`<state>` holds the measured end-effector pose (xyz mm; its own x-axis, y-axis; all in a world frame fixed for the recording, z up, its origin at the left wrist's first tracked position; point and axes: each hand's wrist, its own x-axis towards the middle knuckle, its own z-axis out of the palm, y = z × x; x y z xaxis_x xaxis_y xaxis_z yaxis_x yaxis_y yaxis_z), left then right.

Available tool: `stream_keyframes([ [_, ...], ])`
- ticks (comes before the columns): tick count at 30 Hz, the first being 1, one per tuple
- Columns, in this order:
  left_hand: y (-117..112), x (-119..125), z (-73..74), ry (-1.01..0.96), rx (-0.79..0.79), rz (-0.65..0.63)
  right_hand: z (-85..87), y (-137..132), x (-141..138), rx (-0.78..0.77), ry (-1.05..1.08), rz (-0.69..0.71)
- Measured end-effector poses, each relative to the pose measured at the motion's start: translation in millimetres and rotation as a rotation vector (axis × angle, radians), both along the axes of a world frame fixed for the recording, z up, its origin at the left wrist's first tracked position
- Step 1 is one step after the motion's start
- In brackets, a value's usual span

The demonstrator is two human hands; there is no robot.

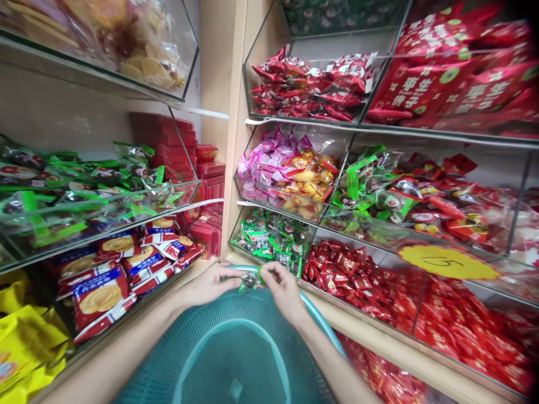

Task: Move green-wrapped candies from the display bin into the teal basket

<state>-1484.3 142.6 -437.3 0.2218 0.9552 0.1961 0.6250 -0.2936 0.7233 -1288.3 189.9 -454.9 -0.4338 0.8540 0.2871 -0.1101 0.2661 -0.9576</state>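
Note:
Above the far rim of a teal plastic mesh basket point(229, 359), I hold a small clear packet point(250, 281) with green ends and dark contents. My left hand point(210, 286) is closed on its left side, thumb and fingers pinching. My right hand point(283, 292) pinches the green end on the right. Straight behind my hands is a bin of similar green-ended packets point(267, 234). To its right lies a heap of small red-wrapped packets point(343, 275). What exactly is inside the held packet is too small to make out.
Glass-fronted shelves meet at a wooden post point(233, 129). On the left are blue-and-red cookie packs point(101, 294) and yellow bags point(31, 348). Purple packets point(269, 163) and large red bags point(438, 84) fill bins at right, with a yellow price tag point(448, 262) on the glass.

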Motion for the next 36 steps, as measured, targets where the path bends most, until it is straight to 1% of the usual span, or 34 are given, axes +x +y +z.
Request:
stream_keyframes([
  [2, 1.6, -0.4, -3.8, -0.046, 0.039, 0.055, -1.5, -1.4, 0.6, -0.025, -0.013, 0.06],
  [4, 3.4, -1.2, -9.4, -0.032, 0.144, 0.162, -8.9, -2.7, 0.0, -0.033, -0.067, 0.122],
  [6, 4.7, -1.8, -15.5, 0.08, 0.231, 0.27, -22.7, -4.2, -2.8, -0.037, -0.167, 0.195],
  [8, 5.3, -1.7, -20.5, 0.238, 0.239, 0.317, -40.4, -5.8, -7.8, -0.024, -0.288, 0.25],
  [10, 5.2, -1.0, -23.2, 0.354, 0.217, 0.306, -57.2, -7.7, -14.1, -0.021, -0.382, 0.276],
  [12, 4.6, -0.1, -23.9, 0.42, 0.212, 0.277, -69.6, -9.4, -20.4, -0.058, -0.422, 0.276],
  [14, 4.0, 0.5, -23.3, 0.456, 0.218, 0.263, -76.9, -10.7, -25.7, -0.151, -0.4, 0.253],
  [17, 3.8, 0.4, -23.0, 0.481, 0.228, 0.255, -82.1, -11.3, -31.1, -0.317, -0.325, 0.194],
  [18, 3.9, 0.2, -23.3, 0.483, 0.232, 0.252, -83.2, -11.3, -32.3, -0.342, -0.327, 0.176],
  [19, 4.2, 0.1, -23.8, 0.484, 0.234, 0.25, -84.3, -11.1, -33.1, -0.326, -0.354, 0.16],
  [20, 4.5, 0.0, -24.4, 0.488, 0.234, 0.251, -85.1, -11.0, -33.5, -0.266, -0.405, 0.139],
  [21, 4.9, 0.0, -25.3, 0.495, 0.234, 0.257, -85.6, -11.0, -33.7, -0.17, -0.475, 0.11],
  [24, 5.7, 0.6, -28.6, 0.541, 0.231, 0.288, -84.2, -12.3, -32.7, 0.161, -0.729, 0.002],
  [26, 6.1, 0.9, -31.5, 0.561, 0.238, 0.3, -79.7, -14.7, -31.1, 0.29, -0.897, -0.059],
  [28, 6.3, 0.8, -34.8, 0.559, 0.253, 0.3, -72.0, -17.8, -29.1, 0.367, -1.006, -0.091],
  [30, 6.6, 0.1, -38.1, 0.549, 0.271, 0.301, -61.0, -21.0, -27.1, 0.428, -1.011, -0.099],
  [32, 6.9, -0.9, -40.8, 0.539, 0.282, 0.306, -46.7, -23.2, -25.0, 0.475, -0.94, -0.106],
  [36, 8.5, -2.1, -44.5, 0.532, 0.305, 0.282, -10.1, -18.8, -20.4, 0.621, -0.756, -0.165],
])
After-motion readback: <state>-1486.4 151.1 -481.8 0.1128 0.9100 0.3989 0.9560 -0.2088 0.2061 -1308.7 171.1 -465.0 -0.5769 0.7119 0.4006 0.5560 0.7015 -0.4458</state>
